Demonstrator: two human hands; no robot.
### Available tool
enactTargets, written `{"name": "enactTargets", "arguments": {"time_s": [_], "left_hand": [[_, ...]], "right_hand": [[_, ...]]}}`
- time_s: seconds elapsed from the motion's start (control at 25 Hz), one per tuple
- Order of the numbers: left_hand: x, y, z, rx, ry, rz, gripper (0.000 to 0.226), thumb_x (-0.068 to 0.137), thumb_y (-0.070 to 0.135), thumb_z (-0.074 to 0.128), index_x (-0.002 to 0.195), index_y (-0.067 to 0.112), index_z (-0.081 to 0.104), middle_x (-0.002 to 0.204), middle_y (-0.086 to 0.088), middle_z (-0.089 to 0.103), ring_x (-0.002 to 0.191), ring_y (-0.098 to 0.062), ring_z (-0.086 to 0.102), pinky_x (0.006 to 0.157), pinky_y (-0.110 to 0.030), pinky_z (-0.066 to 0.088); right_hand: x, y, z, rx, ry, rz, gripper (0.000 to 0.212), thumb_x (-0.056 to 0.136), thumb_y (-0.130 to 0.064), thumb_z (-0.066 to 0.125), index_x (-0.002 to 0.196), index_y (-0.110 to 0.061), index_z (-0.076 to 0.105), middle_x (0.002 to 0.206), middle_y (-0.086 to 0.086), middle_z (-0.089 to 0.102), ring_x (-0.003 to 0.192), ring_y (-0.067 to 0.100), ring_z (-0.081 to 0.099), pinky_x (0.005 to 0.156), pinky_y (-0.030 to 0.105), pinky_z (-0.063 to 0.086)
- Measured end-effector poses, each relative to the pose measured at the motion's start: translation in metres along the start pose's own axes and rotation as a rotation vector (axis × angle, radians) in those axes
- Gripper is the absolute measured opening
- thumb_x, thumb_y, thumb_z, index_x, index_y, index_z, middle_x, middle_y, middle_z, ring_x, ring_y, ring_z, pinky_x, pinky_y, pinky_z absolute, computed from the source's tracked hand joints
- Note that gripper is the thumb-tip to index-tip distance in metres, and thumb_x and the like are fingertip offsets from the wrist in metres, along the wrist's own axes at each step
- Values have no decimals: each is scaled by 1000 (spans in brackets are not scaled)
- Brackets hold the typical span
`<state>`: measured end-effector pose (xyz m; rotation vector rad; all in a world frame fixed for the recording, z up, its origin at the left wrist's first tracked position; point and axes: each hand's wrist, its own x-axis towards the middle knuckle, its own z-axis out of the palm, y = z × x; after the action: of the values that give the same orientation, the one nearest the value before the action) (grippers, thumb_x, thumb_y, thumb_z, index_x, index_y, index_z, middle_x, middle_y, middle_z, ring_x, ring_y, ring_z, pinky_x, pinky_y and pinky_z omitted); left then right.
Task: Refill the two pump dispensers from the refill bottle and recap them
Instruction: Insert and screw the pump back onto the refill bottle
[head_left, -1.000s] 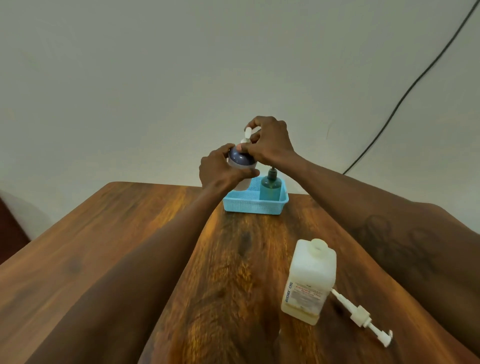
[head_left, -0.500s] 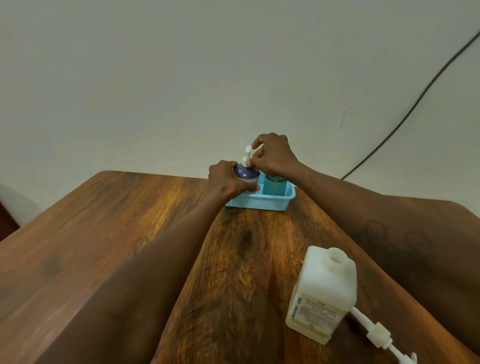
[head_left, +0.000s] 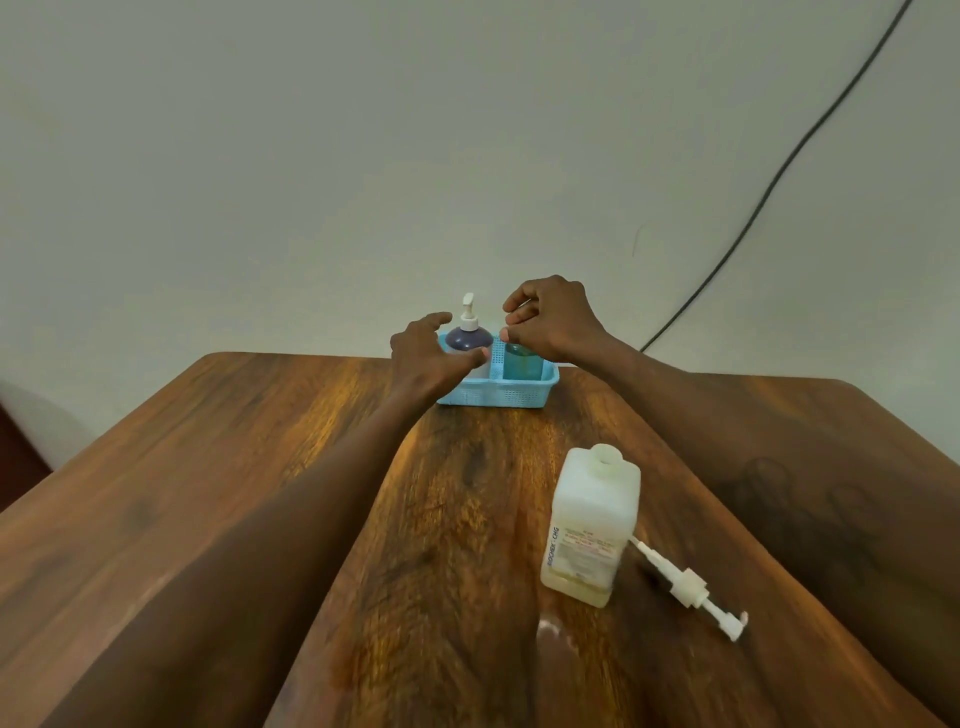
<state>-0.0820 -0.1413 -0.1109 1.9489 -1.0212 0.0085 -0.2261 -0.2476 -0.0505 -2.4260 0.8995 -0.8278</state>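
Both hands have come off the purple dispenser (head_left: 469, 340); it's down in the blue basket (head_left: 493, 396) now, white pump back on by the look of it. My left hand (head_left: 428, 358) is spread wide beside it, holding nothing. My right hand (head_left: 556, 319) hovers with curled fingers over the teal dispenser (head_left: 522, 366), and I can't tell if it's pinching that pump. The refill bottle (head_left: 592, 525) stands nearer me, uncapped, with its long pump (head_left: 688, 590) lying alongside. I'd call one dispenser done and the teal one unclear.
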Motion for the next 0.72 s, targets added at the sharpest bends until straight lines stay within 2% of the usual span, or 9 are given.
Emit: {"name": "enactTargets", "arguments": {"time_s": [0.08,0.12,0.24,0.36,0.4,0.48,0.52,0.6,0.72], "left_hand": [[-30,17,-17,-106,-112,29,66,78,54,80,131,19,64,135,-2,64,106,-8,56,86,-23,47],[-45,24,-24,-188,-205,34,67,78,59,77,132,22,63,135,0,64,105,-7,56,86,-22,49],[-94,45,-42,-404,-488,19,66,84,64,68,138,27,59,133,2,61,113,-11,58,102,-36,52],[-130,55,-43,-444,-635,45,59,86,56,69,138,30,57,133,5,58,123,-14,55,107,-35,47],[-139,56,-41,-453,-687,58,66,83,55,73,141,29,55,136,7,58,123,-13,56,107,-34,47],[-154,58,-35,-452,-773,95,77,77,46,83,145,28,50,139,11,58,124,-10,57,106,-34,47],[-160,58,-31,-414,-794,124,80,74,42,87,145,30,50,138,12,61,123,-8,59,105,-34,50],[-169,58,-25,-315,-788,182,84,69,40,92,142,34,51,131,12,66,119,-10,64,98,-36,56],[-176,59,-20,-284,-663,117,89,64,29,94,141,28,50,132,4,65,119,-17,64,91,-38,59]], "right_hand": [[-27,1,-16,21,3,10,30,77,-13,88,104,-13,76,93,-3,74,82,8,71,83,22,59],[-41,3,-25,28,2,11,28,77,-11,87,103,-12,76,92,-3,75,81,7,71,83,22,60],[-87,12,-47,8,-10,23,20,79,-6,84,98,-11,78,90,0,75,80,8,71,81,24,60],[-131,23,-60,-39,-16,84,13,83,-4,79,93,-12,77,87,-3,72,77,8,67,78,23,60],[-146,25,-65,-56,-20,89,12,84,-2,77,91,-12,77,83,-6,70,74,8,66,76,20,59],[-175,30,-77,-111,-77,61,12,85,2,73,89,-9,77,78,-9,65,73,8,64,64,6,51],[-189,35,-82,-154,-139,39,13,85,4,70,89,-7,77,78,-8,65,73,7,62,59,2,46],[-212,47,-88,-235,-311,0,17,84,8,66,87,-5,77,79,-6,66,74,8,61,62,1,45],[-230,68,-82,-336,-597,-47,32,79,12,62,86,-14,81,88,-8,75,87,10,66,74,20,55]]}}
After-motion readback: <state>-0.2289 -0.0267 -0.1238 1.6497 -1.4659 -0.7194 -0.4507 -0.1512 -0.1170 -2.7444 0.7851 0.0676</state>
